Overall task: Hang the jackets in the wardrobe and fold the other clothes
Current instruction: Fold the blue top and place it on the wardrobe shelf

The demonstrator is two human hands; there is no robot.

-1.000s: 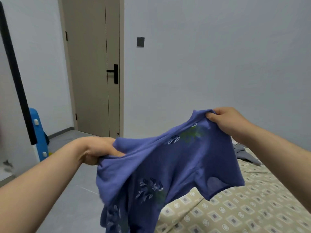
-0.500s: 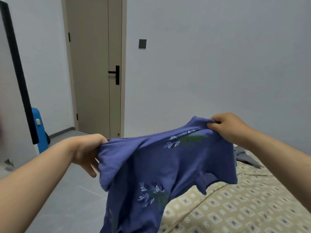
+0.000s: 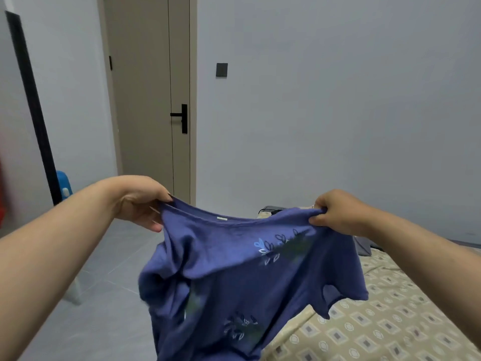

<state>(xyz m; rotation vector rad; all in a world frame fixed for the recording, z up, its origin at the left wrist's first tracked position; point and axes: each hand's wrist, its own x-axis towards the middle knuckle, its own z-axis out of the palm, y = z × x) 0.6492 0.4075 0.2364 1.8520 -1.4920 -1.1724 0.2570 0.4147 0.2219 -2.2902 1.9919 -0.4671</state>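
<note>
1. Person is holding a blue T-shirt (image 3: 247, 269) up in the air w/ both hands, neckline pulled taut between them.
2. left hand (image 3: 141, 204): grip is closing on the shirt's top edge at one shoulder, pinching fabric between thumb & fingers.
3. right hand (image 3: 338, 212): grip is clenching tight round bunched fabric at the other shoulder.
4. Shirt is hanging over the bed (image 3: 390, 321) edge & the floor (image 3: 104, 295); its bottom is running out of view, one sleeve dangling above the patterned cover.
5. Bg: grey garment (image 3: 363, 246) is lying on the bed behind the shirt; door (image 3: 145, 100) w/ black handle is standing closed.
</note>
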